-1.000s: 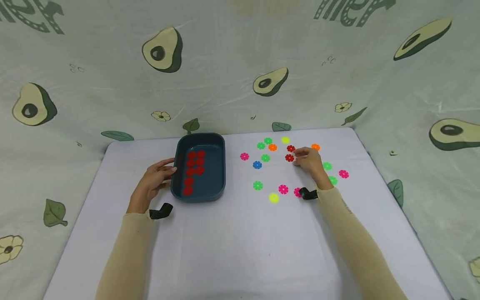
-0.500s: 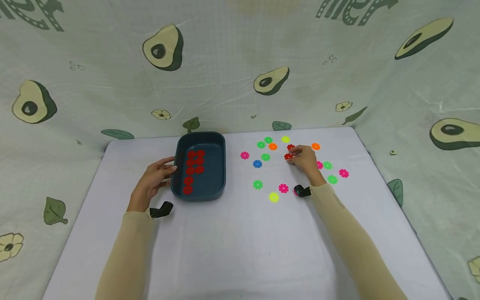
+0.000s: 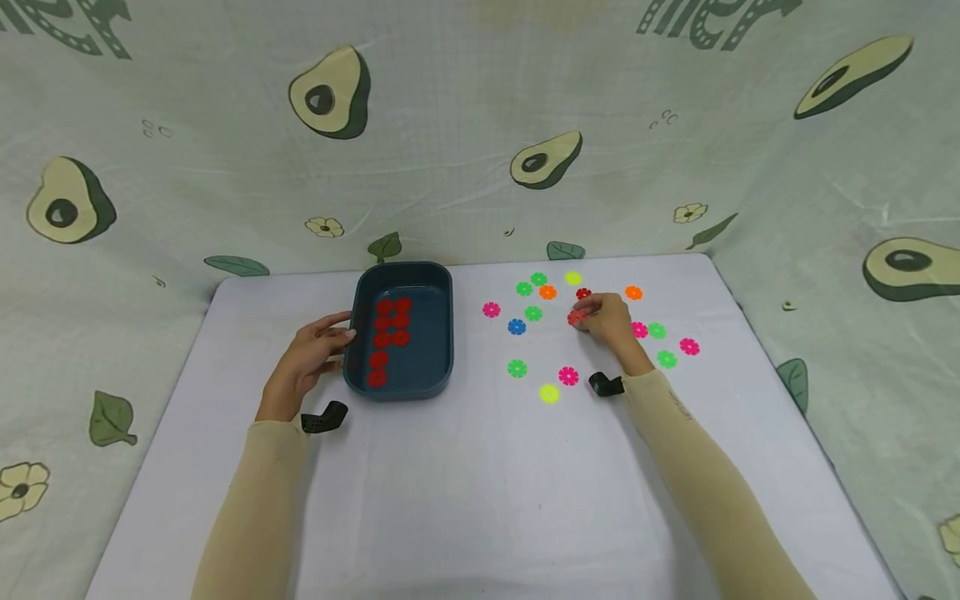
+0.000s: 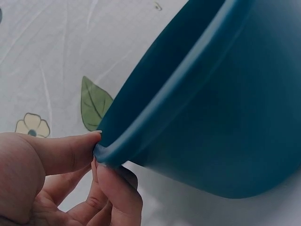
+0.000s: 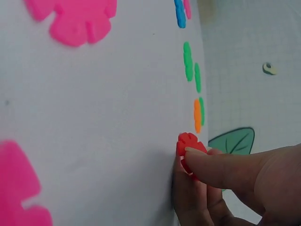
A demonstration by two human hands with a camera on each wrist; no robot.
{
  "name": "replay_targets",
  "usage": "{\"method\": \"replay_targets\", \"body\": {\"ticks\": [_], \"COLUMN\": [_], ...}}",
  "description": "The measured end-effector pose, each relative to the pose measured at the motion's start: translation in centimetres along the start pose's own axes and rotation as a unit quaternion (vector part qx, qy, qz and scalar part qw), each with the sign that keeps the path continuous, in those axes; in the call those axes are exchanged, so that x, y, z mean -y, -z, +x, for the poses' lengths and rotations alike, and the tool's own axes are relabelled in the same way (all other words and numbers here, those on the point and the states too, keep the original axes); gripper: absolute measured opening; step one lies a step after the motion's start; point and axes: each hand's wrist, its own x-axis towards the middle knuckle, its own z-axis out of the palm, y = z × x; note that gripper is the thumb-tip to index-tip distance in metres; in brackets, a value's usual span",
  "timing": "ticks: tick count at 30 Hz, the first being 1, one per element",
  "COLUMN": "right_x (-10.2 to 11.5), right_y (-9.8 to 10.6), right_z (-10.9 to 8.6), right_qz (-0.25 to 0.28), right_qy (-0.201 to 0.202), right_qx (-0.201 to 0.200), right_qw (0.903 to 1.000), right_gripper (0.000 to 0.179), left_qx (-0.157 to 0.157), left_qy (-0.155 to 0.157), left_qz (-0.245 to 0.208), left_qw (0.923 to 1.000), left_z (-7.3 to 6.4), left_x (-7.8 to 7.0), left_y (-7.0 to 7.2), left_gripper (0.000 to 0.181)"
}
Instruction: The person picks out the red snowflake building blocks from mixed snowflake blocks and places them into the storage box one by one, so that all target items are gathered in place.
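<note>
My left hand pinches the left rim of a dark blue rectangular tray; in the left wrist view its thumb lies inside the rim and fingers curl beneath. Several red notched plastic discs lie in the tray's left half. On the table's right side, my right hand holds another red notched disc. The right wrist view shows that disc pinched between thumb and fingers, tilted up close over the table. Just behind the fingertips lies one more red disc, partly covered by the hand.
Notched discs in other colours surround the right hand: green, blue, orange, yellow and pink. A patterned cloth hangs behind the white table. A black wrist device sits at the right cuff.
My right hand has moved slightly left to the nearer of two red discs and taken hold of it, tilting it up. The left hand and tray stay in place.
</note>
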Motion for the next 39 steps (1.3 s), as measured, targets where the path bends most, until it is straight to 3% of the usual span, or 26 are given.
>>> {"method": "replay_targets", "body": {"ticks": [18,31,39], "right_x": [2.4,5.5,7.5], "right_y": [0.5,-1.2,-2.7], "right_z": [-2.7,-4.6,-5.2], "right_qz": [0.075,0.089,0.126], "right_qy": [0.019,0.067,0.069], "right_qx": [0.079,0.108,0.132], "right_qw": [0.9938,0.988,0.9808], "right_gripper": [0.031,0.031,0.027], "left_qx": [-0.009,-0.009,-0.012], "left_qy": [0.005,0.01,0.013], "left_qz": [-0.012,-0.009,-0.021], "left_qw": [0.9999,0.9999,0.9996], "left_z": [0.2,0.1,0.1], "left_x": [-0.3,-0.2,-0.2], "left_y": [-0.1,-0.1,-0.1], "left_gripper": [0.062,0.063,0.062]}}
